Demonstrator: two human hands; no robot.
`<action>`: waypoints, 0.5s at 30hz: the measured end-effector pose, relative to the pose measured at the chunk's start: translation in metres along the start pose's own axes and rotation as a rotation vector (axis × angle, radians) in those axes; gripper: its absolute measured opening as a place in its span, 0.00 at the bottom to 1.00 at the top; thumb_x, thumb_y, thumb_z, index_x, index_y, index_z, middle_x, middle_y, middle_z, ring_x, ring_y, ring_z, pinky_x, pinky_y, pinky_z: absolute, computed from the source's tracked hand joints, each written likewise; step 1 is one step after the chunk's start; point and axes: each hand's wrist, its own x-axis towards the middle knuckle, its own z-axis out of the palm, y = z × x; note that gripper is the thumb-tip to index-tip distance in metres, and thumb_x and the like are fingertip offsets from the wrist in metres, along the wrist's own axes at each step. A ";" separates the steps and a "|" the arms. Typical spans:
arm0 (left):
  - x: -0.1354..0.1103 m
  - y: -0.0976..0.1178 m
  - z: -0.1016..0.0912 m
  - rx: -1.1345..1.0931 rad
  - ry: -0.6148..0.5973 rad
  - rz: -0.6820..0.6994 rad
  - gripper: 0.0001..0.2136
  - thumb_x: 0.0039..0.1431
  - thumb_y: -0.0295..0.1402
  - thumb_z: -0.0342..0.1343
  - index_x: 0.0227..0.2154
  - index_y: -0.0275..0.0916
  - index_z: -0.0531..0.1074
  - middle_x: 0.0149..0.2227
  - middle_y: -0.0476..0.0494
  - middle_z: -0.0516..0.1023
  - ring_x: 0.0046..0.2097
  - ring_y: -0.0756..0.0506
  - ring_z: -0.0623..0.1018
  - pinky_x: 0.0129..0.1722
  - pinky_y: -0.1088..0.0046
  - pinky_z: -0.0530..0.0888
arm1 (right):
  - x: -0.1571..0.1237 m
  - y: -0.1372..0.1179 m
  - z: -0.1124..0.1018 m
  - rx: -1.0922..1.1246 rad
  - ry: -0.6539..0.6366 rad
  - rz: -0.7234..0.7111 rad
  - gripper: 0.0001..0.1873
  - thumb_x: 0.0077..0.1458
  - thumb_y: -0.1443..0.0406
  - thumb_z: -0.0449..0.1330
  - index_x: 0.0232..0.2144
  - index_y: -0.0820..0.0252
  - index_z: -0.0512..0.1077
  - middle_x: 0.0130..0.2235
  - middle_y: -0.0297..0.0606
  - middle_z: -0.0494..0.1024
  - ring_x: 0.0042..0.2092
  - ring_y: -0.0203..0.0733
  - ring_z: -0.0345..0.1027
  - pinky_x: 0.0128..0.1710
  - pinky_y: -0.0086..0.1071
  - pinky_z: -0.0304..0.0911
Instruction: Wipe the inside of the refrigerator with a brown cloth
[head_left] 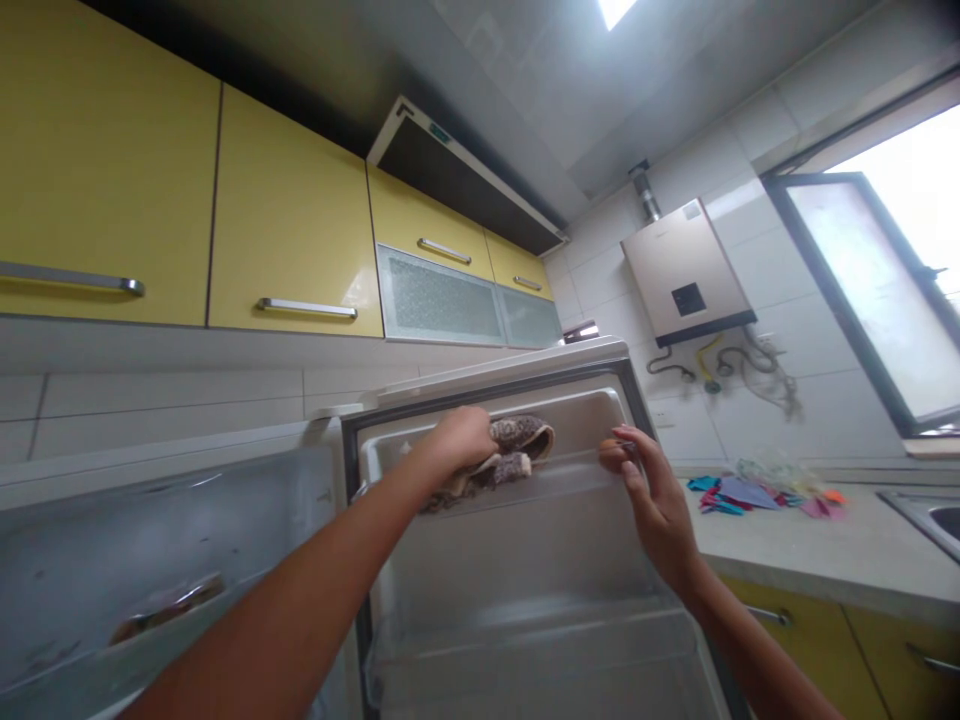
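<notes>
My left hand (461,437) is closed on a brown-and-cream patterned cloth (517,437), bunched against the upper shelf of an open refrigerator door (480,560). Part of the cloth hangs over the shelf's front edge. To the right, my right hand (660,500) pinches a small brown rounded thing (613,456) that looks like an egg, in front of the right end of the same shelf. Its right side is hidden by my fingers. A clear lower door shelf (525,650) sits beneath.
The refrigerator interior (165,540) opens at left, with a blurred packaged item (169,605) inside. Colourful cloths or bags (750,493) lie on the counter (817,545) at right, near a sink (937,515). Yellow cabinets (292,200) hang overhead; a water heater (686,270) is on the wall.
</notes>
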 end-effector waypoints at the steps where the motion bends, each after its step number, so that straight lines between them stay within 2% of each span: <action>1: 0.005 0.008 0.001 -0.008 0.010 -0.003 0.18 0.51 0.40 0.59 0.42 0.34 0.81 0.47 0.26 0.83 0.47 0.36 0.82 0.42 0.70 0.75 | 0.001 0.001 0.000 0.004 0.000 0.003 0.20 0.66 0.55 0.51 0.57 0.50 0.67 0.59 0.42 0.71 0.62 0.50 0.63 0.64 0.55 0.56; 5: 0.026 0.038 0.007 -0.067 0.043 0.011 0.21 0.56 0.43 0.55 0.46 0.36 0.80 0.50 0.27 0.82 0.51 0.36 0.81 0.46 0.70 0.75 | 0.001 0.001 0.001 0.037 0.005 0.031 0.20 0.65 0.54 0.51 0.56 0.50 0.68 0.59 0.42 0.71 0.62 0.51 0.63 0.64 0.55 0.55; 11: 0.045 0.087 0.004 -0.203 0.051 0.078 0.23 0.58 0.45 0.53 0.49 0.33 0.79 0.52 0.26 0.80 0.54 0.34 0.80 0.47 0.69 0.75 | -0.001 -0.001 0.001 0.091 0.011 0.057 0.21 0.64 0.54 0.52 0.56 0.51 0.68 0.59 0.42 0.71 0.62 0.51 0.64 0.64 0.51 0.58; 15: 0.046 0.097 0.000 -0.285 0.016 0.121 0.25 0.57 0.47 0.55 0.49 0.32 0.79 0.51 0.25 0.81 0.52 0.33 0.81 0.44 0.69 0.76 | -0.002 0.000 0.002 0.082 0.011 0.060 0.21 0.65 0.55 0.53 0.57 0.51 0.67 0.59 0.42 0.70 0.61 0.50 0.64 0.65 0.52 0.57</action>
